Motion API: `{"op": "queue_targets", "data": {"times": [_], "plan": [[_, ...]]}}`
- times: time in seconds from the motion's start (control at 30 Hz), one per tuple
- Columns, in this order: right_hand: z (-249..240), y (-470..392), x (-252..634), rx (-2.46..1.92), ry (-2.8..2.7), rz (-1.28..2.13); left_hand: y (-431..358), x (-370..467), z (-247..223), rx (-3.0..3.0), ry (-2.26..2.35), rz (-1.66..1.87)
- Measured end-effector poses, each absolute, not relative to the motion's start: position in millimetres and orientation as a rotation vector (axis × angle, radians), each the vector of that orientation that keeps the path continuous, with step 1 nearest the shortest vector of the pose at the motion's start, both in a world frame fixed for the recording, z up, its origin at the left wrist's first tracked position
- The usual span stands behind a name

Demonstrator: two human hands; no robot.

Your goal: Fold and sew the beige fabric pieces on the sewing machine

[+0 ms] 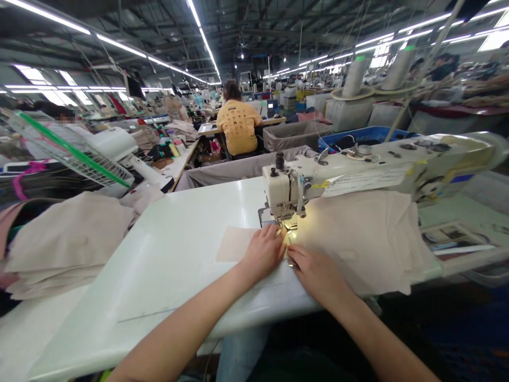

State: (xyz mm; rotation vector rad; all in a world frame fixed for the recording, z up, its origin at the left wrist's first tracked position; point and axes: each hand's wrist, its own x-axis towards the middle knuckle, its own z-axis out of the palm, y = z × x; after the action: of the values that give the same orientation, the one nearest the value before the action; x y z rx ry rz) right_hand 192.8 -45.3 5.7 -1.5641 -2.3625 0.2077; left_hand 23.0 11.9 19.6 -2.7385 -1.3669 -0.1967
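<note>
A white sewing machine (280,191) stands over the pale green table, its lamp lighting the presser foot (291,227). Just in front of the foot, my left hand (267,246) presses its bent fingers together on a small beige fabric piece (233,245), which lies flat to the left. My right hand (316,268) is closed, thumb and forefinger pinching at the fabric's near edge by the needle. A small shiny metal thing (292,262) shows under its fingers; its kind is unclear. Right of the needle, a large beige fabric panel (353,239) spreads under the machine arm.
Piled beige fabric (67,233) lies at the left beside a white fan (115,143). Behind the table are a grey cloth-lined bin (238,171) and a blue crate (369,133). A person in a yellow shirt (238,124) sits ahead. Thread cones (353,77) stand right.
</note>
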Motion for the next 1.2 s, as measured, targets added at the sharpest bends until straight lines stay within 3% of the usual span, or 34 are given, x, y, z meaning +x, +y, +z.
{"op": "queue_targets", "data": {"times": [1.2], "plan": [[17.9,-47.4,197.7,-1.678,-2.450,0.387,-17.5,5.1,20.2,-3.023,-1.013,-0.319]]}}
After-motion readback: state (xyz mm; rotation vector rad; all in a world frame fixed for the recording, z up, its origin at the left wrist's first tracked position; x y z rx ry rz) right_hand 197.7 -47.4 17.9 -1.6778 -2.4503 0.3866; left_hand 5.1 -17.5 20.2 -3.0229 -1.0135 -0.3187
